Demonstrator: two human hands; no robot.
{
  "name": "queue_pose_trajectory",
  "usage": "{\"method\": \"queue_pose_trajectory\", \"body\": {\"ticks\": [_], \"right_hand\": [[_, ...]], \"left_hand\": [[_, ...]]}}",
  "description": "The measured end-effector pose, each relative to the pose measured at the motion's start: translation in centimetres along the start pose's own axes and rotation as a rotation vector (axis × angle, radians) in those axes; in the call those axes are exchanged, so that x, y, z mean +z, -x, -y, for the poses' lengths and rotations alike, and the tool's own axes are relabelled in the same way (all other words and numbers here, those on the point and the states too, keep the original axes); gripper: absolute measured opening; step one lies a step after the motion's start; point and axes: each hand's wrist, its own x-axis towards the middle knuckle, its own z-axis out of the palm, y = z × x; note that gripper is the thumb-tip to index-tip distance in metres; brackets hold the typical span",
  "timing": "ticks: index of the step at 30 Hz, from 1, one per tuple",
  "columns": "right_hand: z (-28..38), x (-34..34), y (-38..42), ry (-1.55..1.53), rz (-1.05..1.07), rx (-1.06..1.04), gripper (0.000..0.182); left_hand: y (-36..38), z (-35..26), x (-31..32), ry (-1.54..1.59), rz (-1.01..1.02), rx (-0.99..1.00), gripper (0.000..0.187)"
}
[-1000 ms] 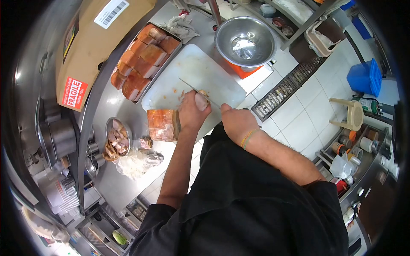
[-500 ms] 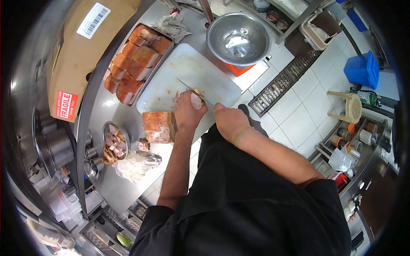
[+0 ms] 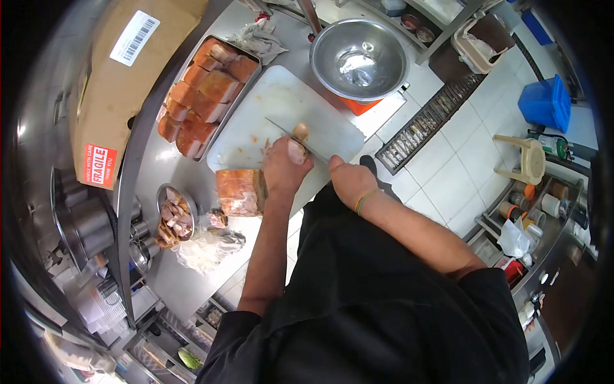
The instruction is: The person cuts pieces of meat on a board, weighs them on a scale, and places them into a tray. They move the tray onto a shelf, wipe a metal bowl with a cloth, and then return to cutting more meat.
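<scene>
My left hand is closed around a small piece of meat, pressing it on the white cutting board. In my right hand is the handle of a long knife, its blade lying across the board against that piece. A cut-off bit of meat sits on the far side of the blade. Beside my left wrist, a large brown-skinned block of meat rests at the board's near left edge. Small scraps are scattered on the board.
A metal tray of meat blocks stands left of the board. Nearer are a small steel bowl of trimmings and crumpled plastic. A large steel bowl sits beyond the board, and a cardboard box is at upper left.
A cut-off bit of meat now shows on the far side of the blade. Both hands keep nearly the same place, the right slightly farther right.
</scene>
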Motion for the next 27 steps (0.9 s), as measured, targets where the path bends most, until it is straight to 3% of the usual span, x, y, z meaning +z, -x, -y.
{"method": "queue_pose_trajectory", "body": {"ticks": [7, 13, 16, 19, 25, 27], "right_hand": [[-1.5, 1.0, -0.5, -0.074, -0.026, -0.003, 0.018], [-3.4, 1.5, 1.6, -0.091, 0.005, 0.003, 0.019], [-3.7, 1.0, 1.5, -0.091, 0.013, -0.028, 0.02], [-4.5, -0.8, 2.6, -0.107, -0.009, -0.061, 0.021], [-6.8, -2.6, 5.2, -0.187, -0.056, 0.078, 0.027], [-7.7, -2.1, 5.2, -0.162, -0.07, 0.084, 0.026]], "left_hand": [[0.7, -0.7, -0.2, -0.029, -0.051, 0.008, 0.067], [0.9, 0.3, -1.3, 0.007, -0.048, -0.101, 0.076], [0.8, 1.3, -1.4, 0.018, -0.084, -0.069, 0.081], [0.6, 1.3, -2.2, 0.101, -0.121, 0.086, 0.083], [-3.5, 0.2, -2.8, 0.016, -0.046, 0.184, 0.069], [-5.2, -2.0, -1.7, -0.161, 0.133, 0.18, 0.061]]}}
